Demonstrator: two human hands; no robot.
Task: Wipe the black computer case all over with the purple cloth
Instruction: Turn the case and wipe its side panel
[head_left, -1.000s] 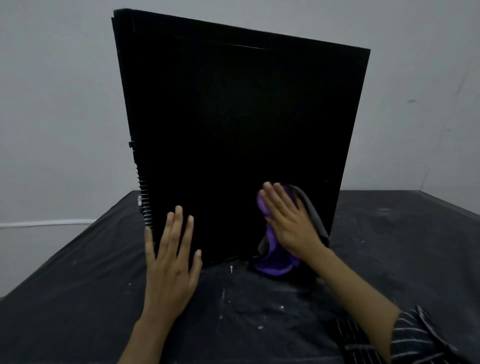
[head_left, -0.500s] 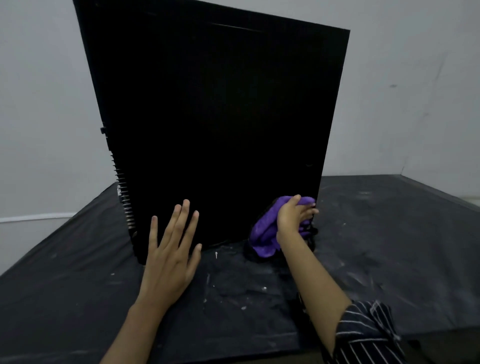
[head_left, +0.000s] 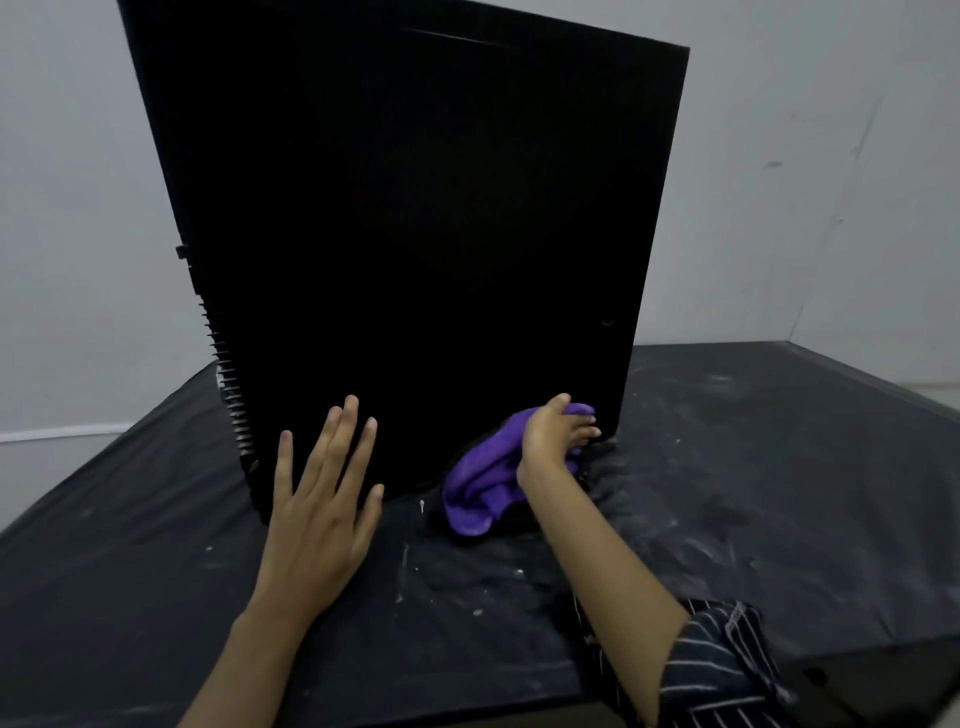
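Note:
The tall black computer case (head_left: 405, 234) stands upright on the table, its broad side panel facing me. My left hand (head_left: 317, 499) lies flat with straight fingers against the lower left of that panel. My right hand (head_left: 553, 436) grips the purple cloth (head_left: 483, 483) at the panel's lower right corner, fingers curled round the bunched fabric. The cloth's loose end hangs down onto the table in front of the case.
A black sheet with white specks and smears covers the table (head_left: 753, 467). A grey wall (head_left: 831, 156) rises behind the case. The table's right and near edges show at the frame's lower right. My striped sleeve (head_left: 717, 660) is rolled up at the right elbow.
My right hand went from pressing the cloth flat on the panel to gripping it bunched at the lower right corner. The left hand stayed on the panel.

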